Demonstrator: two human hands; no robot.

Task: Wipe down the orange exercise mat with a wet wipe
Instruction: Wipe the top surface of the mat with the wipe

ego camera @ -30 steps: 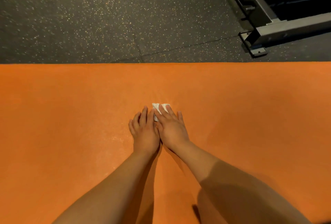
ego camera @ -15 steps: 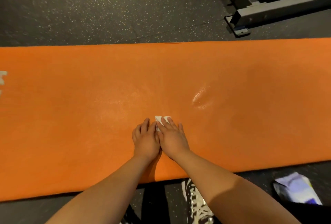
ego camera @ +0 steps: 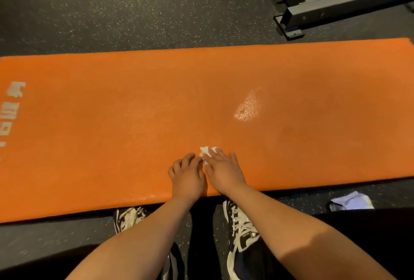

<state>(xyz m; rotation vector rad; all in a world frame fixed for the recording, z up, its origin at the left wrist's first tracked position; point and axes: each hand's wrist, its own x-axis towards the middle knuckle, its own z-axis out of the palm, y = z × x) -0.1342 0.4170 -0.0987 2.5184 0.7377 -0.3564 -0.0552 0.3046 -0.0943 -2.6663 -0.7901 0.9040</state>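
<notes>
The right hand (ego camera: pixel 224 173) presses the wet wipe (ego camera: pixel 206 152) onto the orange exercise mat (ego camera: pixel 112 134) with straight fingers (ego camera: pixel 231 160), the left hand (ego camera: pixel 187 177) resting alongside, loosely curled, holding nothing.

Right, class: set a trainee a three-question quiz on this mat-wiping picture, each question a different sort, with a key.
1. True or false: the right hand presses the wipe onto the mat with straight fingers.
2. The shiny wet patch lies: A) beyond and right of the hands; B) under the left hand; C) off the mat.
3. Fill in: both hands are close to the mat's ____ edge (near/far).
Key: 1 true; 2 A; 3 near.
</notes>
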